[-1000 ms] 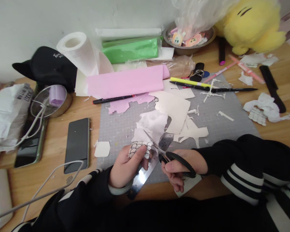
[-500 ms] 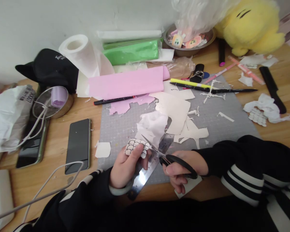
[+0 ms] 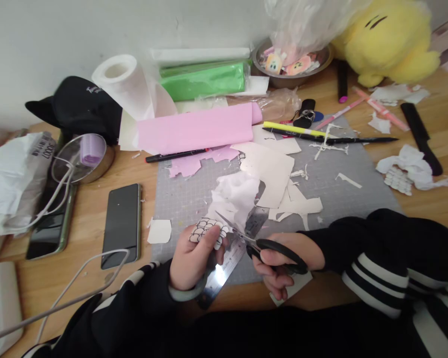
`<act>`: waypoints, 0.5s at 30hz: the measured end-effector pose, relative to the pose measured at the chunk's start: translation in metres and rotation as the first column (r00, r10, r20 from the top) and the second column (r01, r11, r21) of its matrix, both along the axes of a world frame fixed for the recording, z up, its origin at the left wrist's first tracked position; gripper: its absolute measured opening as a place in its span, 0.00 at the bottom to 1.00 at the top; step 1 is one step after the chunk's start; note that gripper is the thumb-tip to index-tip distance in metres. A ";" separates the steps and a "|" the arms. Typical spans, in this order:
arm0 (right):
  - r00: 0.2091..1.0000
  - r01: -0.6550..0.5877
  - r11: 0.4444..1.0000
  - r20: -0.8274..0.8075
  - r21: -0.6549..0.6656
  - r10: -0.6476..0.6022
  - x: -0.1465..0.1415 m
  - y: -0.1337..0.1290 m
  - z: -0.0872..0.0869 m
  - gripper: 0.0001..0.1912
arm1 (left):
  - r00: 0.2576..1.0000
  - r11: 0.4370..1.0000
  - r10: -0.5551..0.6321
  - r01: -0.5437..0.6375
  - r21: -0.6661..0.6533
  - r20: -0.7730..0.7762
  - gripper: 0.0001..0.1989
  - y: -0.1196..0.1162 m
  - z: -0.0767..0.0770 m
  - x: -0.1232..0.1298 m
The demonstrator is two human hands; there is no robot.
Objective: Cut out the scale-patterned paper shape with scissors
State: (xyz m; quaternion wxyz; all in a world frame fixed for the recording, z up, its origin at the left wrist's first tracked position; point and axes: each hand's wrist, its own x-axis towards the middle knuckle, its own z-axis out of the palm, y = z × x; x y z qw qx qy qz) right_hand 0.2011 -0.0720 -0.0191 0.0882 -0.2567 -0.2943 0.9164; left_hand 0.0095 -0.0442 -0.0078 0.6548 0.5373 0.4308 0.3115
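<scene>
- You're pinching the patterned piece (image 3: 205, 232) in your left hand (image 3: 189, 261), thumb on top; that grip is pressing closed on it. Piece is sitting above the near-left part of the cutting mat (image 3: 184, 199), black scale-like lines facing up.
- Your right hand (image 3: 305, 247) is holding the scissors (image 3: 281, 245) above the mat's near side; that grip is closing around the black handles.
- Blades are pointing left and away from you, by the piece's right edge. Can't tell if they're touching it.
- Steel ruler (image 3: 218, 278) is lying slantwise under your hands, near end sticking out past the mat's near edge.
- Crumpled white tissue (image 3: 236, 194) is resting on the mat, beyond the blades.
- Cream offcuts (image 3: 272, 171) are covering the mat's middle, just right of the tissue.
- Folded pink sheet (image 3: 194, 130) is lying across the mat's far-left edge.
- Small white scrap (image 3: 159, 231) is overlapping the mat's left edge.
- Phone (image 3: 121, 219) is lying on the desk (image 3: 440, 124), left of the mat.
- Yellow pen (image 3: 289, 128) is lying at the mat's far side.
- Black comb (image 3: 420, 139) is resting right of the mat.
</scene>
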 end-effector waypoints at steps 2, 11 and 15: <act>0.999 0.000 1.000 -0.055 -0.003 0.000 0.001 0.000 -0.003 0.35 | 1.000 1.000 -0.009 0.009 0.011 -0.017 0.19 0.000 0.001 0.001; 0.983 -0.050 0.998 -0.177 -0.029 0.044 0.000 -0.001 -0.019 0.33 | 0.999 1.000 0.003 -0.003 0.004 -0.051 0.19 0.000 0.001 -0.001; 0.997 -0.044 0.999 -0.058 -0.006 0.043 0.000 0.001 -0.006 0.35 | 0.999 1.000 0.024 -0.025 -0.015 -0.027 0.18 -0.001 0.001 0.001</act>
